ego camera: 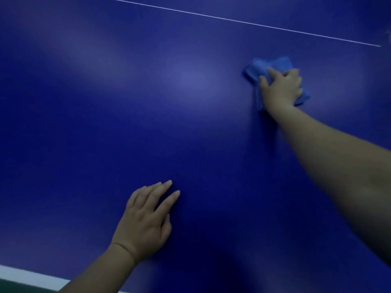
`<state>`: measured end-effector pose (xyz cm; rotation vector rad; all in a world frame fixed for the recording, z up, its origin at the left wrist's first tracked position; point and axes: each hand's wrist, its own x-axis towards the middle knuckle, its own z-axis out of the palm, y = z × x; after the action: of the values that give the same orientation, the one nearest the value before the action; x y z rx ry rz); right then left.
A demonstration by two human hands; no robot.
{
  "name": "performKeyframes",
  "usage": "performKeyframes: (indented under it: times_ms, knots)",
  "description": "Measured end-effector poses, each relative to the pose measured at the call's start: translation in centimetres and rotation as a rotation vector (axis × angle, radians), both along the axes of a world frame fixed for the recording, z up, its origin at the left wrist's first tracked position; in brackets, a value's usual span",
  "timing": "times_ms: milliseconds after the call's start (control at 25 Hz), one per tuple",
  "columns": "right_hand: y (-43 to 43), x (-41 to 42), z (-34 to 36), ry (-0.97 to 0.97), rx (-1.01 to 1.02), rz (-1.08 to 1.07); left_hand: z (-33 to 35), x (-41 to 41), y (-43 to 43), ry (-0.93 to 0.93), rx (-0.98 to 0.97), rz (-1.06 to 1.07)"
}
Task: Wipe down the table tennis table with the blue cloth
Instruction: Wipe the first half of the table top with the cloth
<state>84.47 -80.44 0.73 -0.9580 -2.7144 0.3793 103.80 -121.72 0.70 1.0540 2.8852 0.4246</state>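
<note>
The cloth (273, 64) is kept bunched under the right grip (281, 87), fingers curled into it and pressed to the desk (127, 102), far out near the white line (232, 19). Most open desk lies to its left, so a leftward sweep is probably called for. The left grip (146, 218) is laid flat, fingers spread, nearer the body. Much of the cloth is hidden and kinda blurred.

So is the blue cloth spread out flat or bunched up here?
Bunched up: the blue cloth shows crumpled folds sticking out around the right hand, which holds it against the table.
</note>
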Motion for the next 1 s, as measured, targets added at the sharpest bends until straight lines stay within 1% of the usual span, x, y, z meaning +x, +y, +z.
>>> performKeyframes:
  times_ms: [40, 80, 160, 240, 320, 400, 480, 520, 600, 680, 720, 760, 800, 840, 960, 1000]
  knots:
    - [0.9, -1.8, -0.1, -0.017, -0.01, -0.084, -0.1, 0.0, -0.1, 0.001, 0.003, -0.004]
    - [0.9, -3.6, -0.2, -0.035, -0.023, -0.121, -0.2, 0.0, -0.1, 0.004, 0.004, -0.007]
    - [-0.8, -6.7, 0.1, -0.052, -0.046, -0.103, -0.4, 0.2, -0.2, 0.01, 0.012, -0.012]
    - [-4.8, -8.7, 0.5, -0.062, -0.053, 0.063, -0.5, 0.2, -0.2, 0.016, 0.021, -0.013]
    - [-10.1, -8.1, 0.7, -0.075, -0.025, 0.323, -0.5, 0.2, -0.3, 0.023, 0.027, -0.011]
    - [-15.1, -3.8, 0.5, -0.054, 0.014, 0.594, -0.4, 0.2, -0.2, 0.038, 0.037, -0.01]
    - [-17.6, 3.9, 0.8, -0.016, 0.011, 0.814, -0.4, 0.3, -0.1, 0.05, 0.051, 0.004]
    - [-17.9, 8.5, 0.9, -0.002, -0.011, 0.88, -0.5, 0.3, -0.1, 0.053, 0.062, 0.015]
    - [-17.1, 18.3, 0.9, 0.002, -0.058, 0.941, -0.5, 0.3, -0.2, 0.063, 0.091, 0.039]
    - [-15.3, 26.8, 0.7, -0.003, -0.048, 1.004, -0.2, 0.5, -0.3, 0.075, 0.118, 0.063]
    - [-14.1, 29.8, 0.7, -0.01, -0.033, 1.027, 0.1, 0.6, -0.3, 0.077, 0.127, 0.07]
    - [-12.7, 31.5, 0.7, 0.006, -0.018, 1.02, 0.4, 0.6, -0.3, 0.072, 0.137, 0.076]
    - [-11.3, 32.0, 0.6, 0.029, -0.004, 0.958, 0.7, 0.5, -0.2, 0.059, 0.15, 0.093]
    - [-10.1, 31.4, 0.5, 0.048, 0.011, 0.832, 1.0, 0.3, -0.2, 0.041, 0.168, 0.128]
    - [-8.8, 26.2, 0.4, 0.057, 0.045, 0.226, 1.6, 0.3, -1.8, -0.027, 0.211, 0.344]
    - [-9.2, 23.9, 0.4, 0.042, 0.023, 0.073, 1.5, 0.6, -3.3, -0.045, 0.202, 0.43]
